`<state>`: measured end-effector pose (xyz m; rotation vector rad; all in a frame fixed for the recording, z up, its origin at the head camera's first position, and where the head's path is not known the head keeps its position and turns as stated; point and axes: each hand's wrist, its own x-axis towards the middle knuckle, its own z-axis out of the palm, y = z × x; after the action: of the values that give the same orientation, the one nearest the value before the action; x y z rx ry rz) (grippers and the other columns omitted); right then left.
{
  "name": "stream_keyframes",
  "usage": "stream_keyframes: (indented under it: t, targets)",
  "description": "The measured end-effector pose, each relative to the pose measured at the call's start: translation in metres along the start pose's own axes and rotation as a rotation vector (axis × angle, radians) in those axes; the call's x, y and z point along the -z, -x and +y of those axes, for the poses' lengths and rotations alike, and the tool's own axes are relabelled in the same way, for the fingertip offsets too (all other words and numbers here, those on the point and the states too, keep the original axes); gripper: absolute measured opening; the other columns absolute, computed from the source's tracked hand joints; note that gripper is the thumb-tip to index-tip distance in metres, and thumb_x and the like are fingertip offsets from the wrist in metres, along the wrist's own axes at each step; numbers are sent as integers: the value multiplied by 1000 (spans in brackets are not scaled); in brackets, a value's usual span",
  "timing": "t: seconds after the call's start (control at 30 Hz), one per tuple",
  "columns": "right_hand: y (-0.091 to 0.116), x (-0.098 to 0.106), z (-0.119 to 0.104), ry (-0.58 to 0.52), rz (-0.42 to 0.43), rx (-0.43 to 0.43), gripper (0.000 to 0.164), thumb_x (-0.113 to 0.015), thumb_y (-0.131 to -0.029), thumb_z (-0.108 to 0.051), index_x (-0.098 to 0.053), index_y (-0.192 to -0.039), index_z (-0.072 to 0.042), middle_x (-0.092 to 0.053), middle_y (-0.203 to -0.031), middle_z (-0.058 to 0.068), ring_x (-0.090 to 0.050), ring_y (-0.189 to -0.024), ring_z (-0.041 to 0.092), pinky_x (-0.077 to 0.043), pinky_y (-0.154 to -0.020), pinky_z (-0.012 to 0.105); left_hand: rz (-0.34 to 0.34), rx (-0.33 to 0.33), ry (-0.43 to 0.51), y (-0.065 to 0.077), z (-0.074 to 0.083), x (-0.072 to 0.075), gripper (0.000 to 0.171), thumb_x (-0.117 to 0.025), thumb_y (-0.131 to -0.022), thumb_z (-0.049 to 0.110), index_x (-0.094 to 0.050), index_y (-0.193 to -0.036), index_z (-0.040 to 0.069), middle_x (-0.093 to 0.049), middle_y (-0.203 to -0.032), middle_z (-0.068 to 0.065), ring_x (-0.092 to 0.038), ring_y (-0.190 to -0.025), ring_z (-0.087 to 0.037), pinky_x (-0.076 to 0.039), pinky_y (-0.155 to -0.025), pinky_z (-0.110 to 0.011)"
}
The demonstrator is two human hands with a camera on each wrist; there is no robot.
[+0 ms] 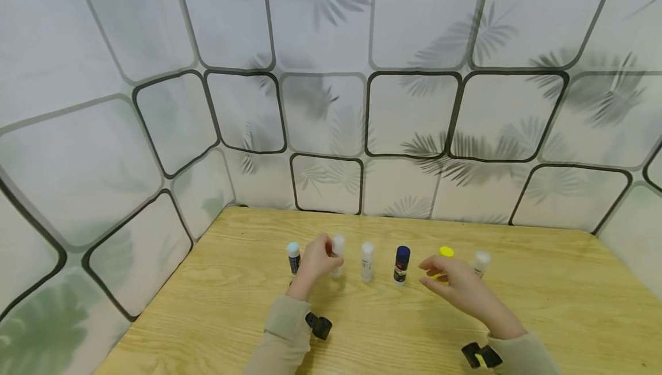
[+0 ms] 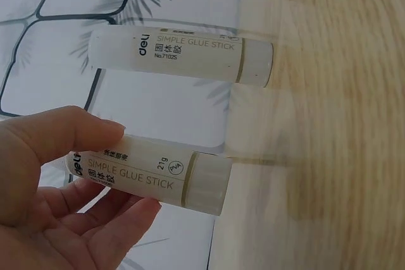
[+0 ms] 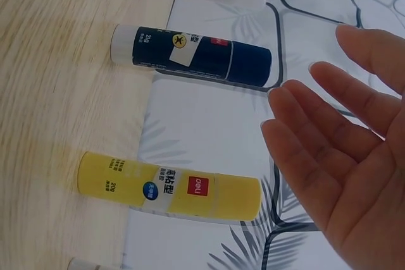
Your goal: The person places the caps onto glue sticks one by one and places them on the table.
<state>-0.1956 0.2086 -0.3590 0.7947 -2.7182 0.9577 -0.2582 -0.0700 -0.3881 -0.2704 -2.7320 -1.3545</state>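
Observation:
My left hand [image 1: 317, 260] holds a white glue stick [image 2: 152, 172] between thumb and fingers; its printed label shows in the left wrist view. The stick stands upright near the tabletop; whether its base touches the wood I cannot tell. Beside it stands a second white glue stick [image 1: 367, 262], apart from the hand. A dark blue glue stick [image 1: 401, 265] is upright farther right. My right hand [image 1: 457, 283], fingers extended and holding nothing, is nearest to a yellow glue stick [image 3: 171, 184], which it partly hides in the head view.
Left of my left hand stands a glue stick with a light blue cap [image 1: 293, 257]. Another white-capped stick [image 1: 481, 262] is at the row's right end, partly behind the right hand. The wooden table [image 1: 383, 329] meets a patterned curtain [image 1: 403, 116] at the back.

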Motion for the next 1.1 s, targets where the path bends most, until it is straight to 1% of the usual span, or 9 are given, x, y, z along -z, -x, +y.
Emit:
stream_keyframes:
  t: [0.13,0.3,0.43,0.57,0.7,0.77,0.83,0.93,1.1]
  targets:
    - [-1,0,0,-9,-9,2,16,-61,-83,-10,-60,-96,-2,-60,-95,8,-59,-81,20,-50,-67,27,-11,-9,7,1,-2,-2,20,-65,-73,4,-46,-79,4,-48,-72,-5,-44,-64,-18,-39,-53,-30]
    - [-1,-1,-1,-9,-11,6,14,-62,-82,-8,-60,-95,-2,-60,-95,7,-59,-80,19,-49,-67,27,-30,2,-25,1,-4,-3,20,-66,-73,3,-47,-80,4,-50,-74,-5,-48,-68,-19,-43,-57,-32]
    - [-1,0,-2,-2,-21,-1,15,-62,-83,-12,-60,-95,-3,-60,-94,6,-59,-80,18,-49,-67,27,-46,12,-38,1,-5,-4,21,-67,-73,4,-47,-78,4,-50,-73,-5,-48,-67,-18,-42,-57,-31]
    - [-1,1,-2,-1,-37,-12,17,-61,-84,-16,-60,-96,-4,-60,-94,5,-59,-80,17,-49,-66,26,-53,7,-20,1,-6,-5,22,-68,-73,4,-47,-78,4,-50,-73,-5,-48,-67,-18,-42,-57,-31]
    - [-1,1,-2,-10,-55,-17,18,-60,-85,-19,-60,-96,-5,-60,-94,3,-58,-80,17,-49,-66,27,-60,4,-9,0,-7,-4,23,-70,-72,5,-50,-83,4,-52,-77,-5,-49,-71,-19,-43,-61,-33]
    - [-1,1,-2,-13,-63,-16,19,-60,-85,-20,-60,-96,-5,-60,-94,3,-58,-80,17,-49,-66,27,-67,15,-4,0,-8,-3,24,-70,-73,7,-52,-88,4,-53,-82,-5,-51,-76,-20,-44,-65,-35]
    - [-1,2,-2,-13,-69,-16,19,-60,-85,-20,-60,-97,-5,-60,-94,2,-58,-80,17,-49,-66,26,-69,25,1,0,-7,-1,26,-71,-73,9,-53,-92,5,-55,-87,-5,-52,-82,-22,-45,-70,-36]
    - [-1,1,-3,-15,-73,-15,17,-60,-85,-18,-60,-97,-5,-59,-94,2,-58,-81,17,-49,-66,26,-56,15,7,1,-2,4,28,-71,-74,10,-54,-95,5,-56,-93,-7,-54,-91,-25,-45,-76,-39]
    - [-1,2,-4,-23,-77,-7,18,-60,-85,-19,-60,-97,-5,-59,-94,2,-58,-81,17,-49,-66,26,-20,-19,-3,6,10,15,27,-70,-74,11,-54,-94,4,-58,-98,-10,-54,-97,-28,-45,-78,-40]
